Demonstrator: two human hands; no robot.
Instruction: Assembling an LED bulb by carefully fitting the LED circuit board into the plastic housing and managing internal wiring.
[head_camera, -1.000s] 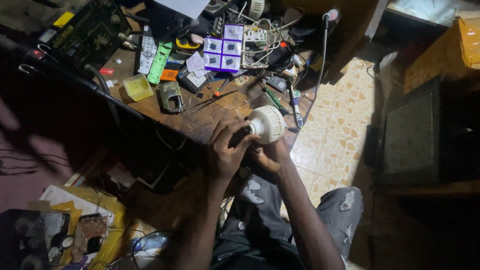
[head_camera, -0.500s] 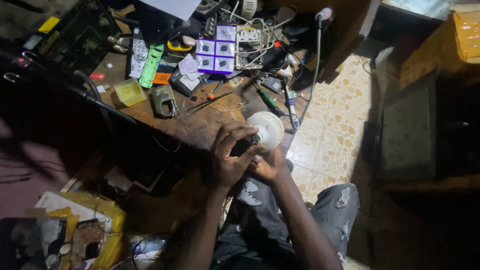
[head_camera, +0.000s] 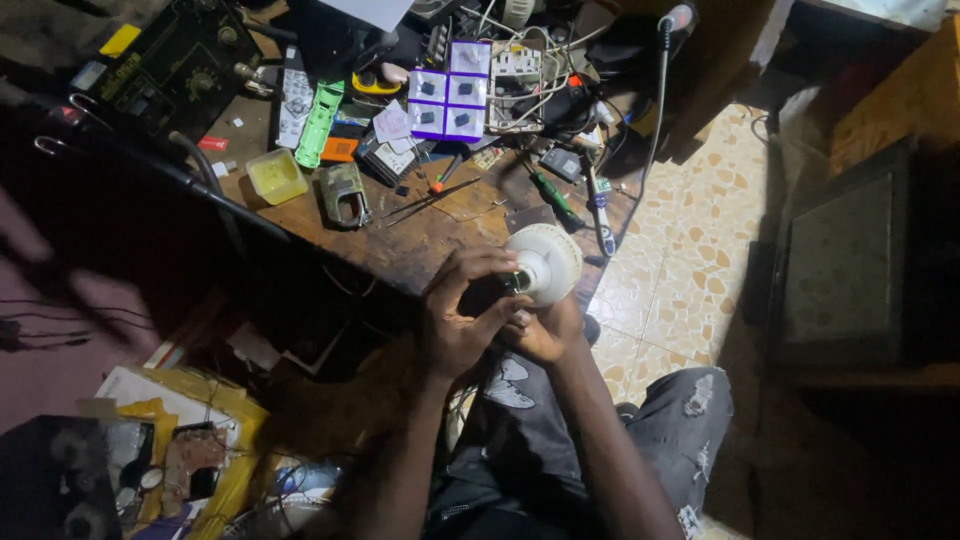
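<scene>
A white bulb housing (head_camera: 545, 262), round with a ribbed rim, is held over my lap at the front edge of a wooden workbench (head_camera: 420, 245). My left hand (head_camera: 458, 312) wraps around its dark base end from the left. From below, my right hand (head_camera: 540, 330) cups the housing with fingers on its neck. Both hands touch each other around the base. The base itself is mostly hidden by my fingers.
The workbench carries a green-handled screwdriver (head_camera: 552, 198), tweezers (head_camera: 430, 200), a yellow tray (head_camera: 275, 175), a green circuit strip (head_camera: 318, 122), purple component boxes (head_camera: 450, 92) and tangled wires. A dark monitor (head_camera: 850, 260) stands on the tiled floor at right. Yellow clutter lies at lower left.
The bulb housing and both hands have shifted slightly lower and toward my lap, and the housing has turned in my grip so its ribbed rim faces up more.
</scene>
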